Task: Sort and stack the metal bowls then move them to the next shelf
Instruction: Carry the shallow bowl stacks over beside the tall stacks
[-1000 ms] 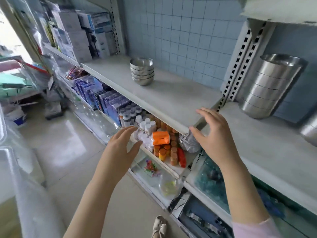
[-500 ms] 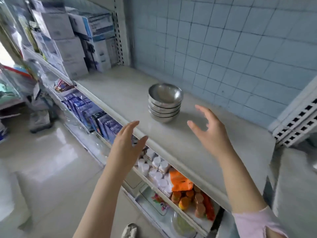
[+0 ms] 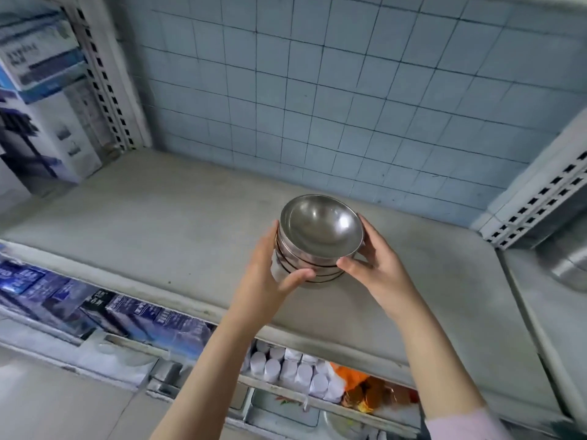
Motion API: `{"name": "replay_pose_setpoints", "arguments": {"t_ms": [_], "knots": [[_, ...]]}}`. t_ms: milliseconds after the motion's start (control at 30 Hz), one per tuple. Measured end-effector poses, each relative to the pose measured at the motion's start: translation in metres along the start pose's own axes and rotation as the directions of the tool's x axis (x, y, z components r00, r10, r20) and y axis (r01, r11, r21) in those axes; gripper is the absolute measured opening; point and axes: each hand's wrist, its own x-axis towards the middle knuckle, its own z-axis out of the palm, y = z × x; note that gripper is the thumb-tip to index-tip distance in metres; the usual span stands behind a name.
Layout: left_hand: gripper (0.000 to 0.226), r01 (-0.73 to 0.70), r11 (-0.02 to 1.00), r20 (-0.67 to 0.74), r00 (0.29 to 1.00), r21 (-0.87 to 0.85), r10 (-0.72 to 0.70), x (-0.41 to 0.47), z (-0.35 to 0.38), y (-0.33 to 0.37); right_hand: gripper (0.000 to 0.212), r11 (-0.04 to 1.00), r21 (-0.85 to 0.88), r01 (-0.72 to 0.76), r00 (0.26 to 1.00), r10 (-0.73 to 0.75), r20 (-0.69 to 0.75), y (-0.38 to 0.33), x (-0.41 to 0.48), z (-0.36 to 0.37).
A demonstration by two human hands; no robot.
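A stack of several nested metal bowls (image 3: 320, 228) stands on the grey shelf (image 3: 158, 236), near its middle right. My left hand (image 3: 270, 274) grips the stack's left side, thumb curled under the front. My right hand (image 3: 374, 265) grips the right side, thumb at the front near the top bowl's rim. The stack's lower part is partly hidden by my fingers. Whether it is lifted off the shelf, I cannot tell.
The neighbouring shelf (image 3: 546, 312) lies to the right behind a perforated upright (image 3: 536, 198), with a metal vessel (image 3: 571, 265) on it. Boxes (image 3: 47, 100) stand at the shelf's far left. Below are blue boxes (image 3: 127, 315) and white bottles (image 3: 292, 369). A tiled wall rises behind.
The view has moved left and closer to the bowls. Both hands, open in the air before, have reached forward and closed around the stack from either side.
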Motion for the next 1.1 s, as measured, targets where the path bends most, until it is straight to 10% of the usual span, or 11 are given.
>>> {"name": "replay_pose_setpoints", "arguments": {"t_ms": [700, 1100], "knots": [[0.089, 0.003, 0.967, 0.131, 0.991, -0.255, 0.032, 0.011, -0.001, -0.012, 0.061, 1.0, 0.022, -0.017, 0.997, 0.018, -0.07, -0.01, -0.009, 0.015], [0.093, -0.171, 0.96, 0.292, 0.928, -0.222, 0.233, -0.055, 0.109, 0.093, 0.097, 0.998, -0.038, 0.041, 0.942, -0.051, -0.332, -0.045, -0.164, -0.106]]}}
